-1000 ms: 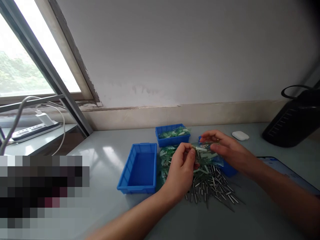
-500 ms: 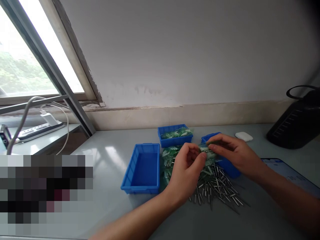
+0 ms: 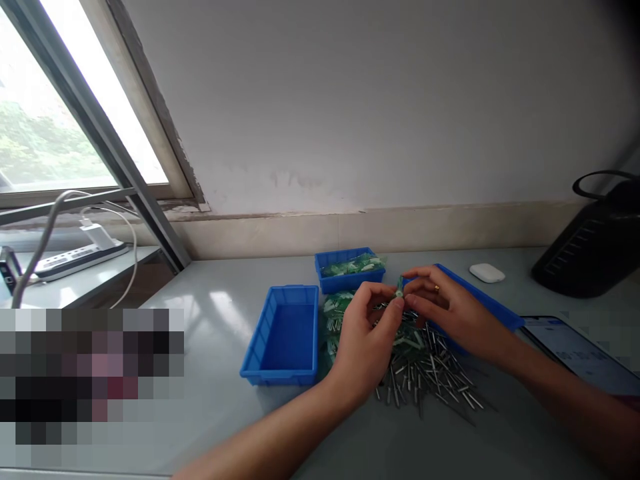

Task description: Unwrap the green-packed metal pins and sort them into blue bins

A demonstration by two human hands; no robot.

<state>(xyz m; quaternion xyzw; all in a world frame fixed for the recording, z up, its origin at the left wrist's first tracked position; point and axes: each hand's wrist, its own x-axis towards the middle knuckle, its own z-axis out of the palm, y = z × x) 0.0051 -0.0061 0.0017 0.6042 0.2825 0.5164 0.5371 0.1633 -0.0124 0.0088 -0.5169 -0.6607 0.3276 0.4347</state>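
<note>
Above a heap of thin metal rods that look like blind rivets (image 3: 450,380), a small green plastic bag (image 3: 399,287) is pinched between the thumb and fingers of my left hand (image 3: 367,340). My right hand (image 3: 450,307), a ring on one finger, comes to the same bag with its fingertips closed at its right side. The bag's contents are mostly hidden by my fingers. Beneath and left of my hands, more green bags (image 3: 334,308) lie in a pile, with metal pins showing among them.
A blue bin (image 3: 291,337) with nothing in it stands left of the pile. Behind is a smaller blue bin (image 3: 350,257) of green bags. Another blue bin (image 3: 493,303) is partly behind my right hand. A phone (image 3: 575,347), white case (image 3: 487,273) and black bottle (image 3: 590,250) sit to the right.
The green bag has turned from lying flat and spread to a narrow upright shape. My right hand has shifted slightly left and rotated, uncovering more of the right blue bin.
</note>
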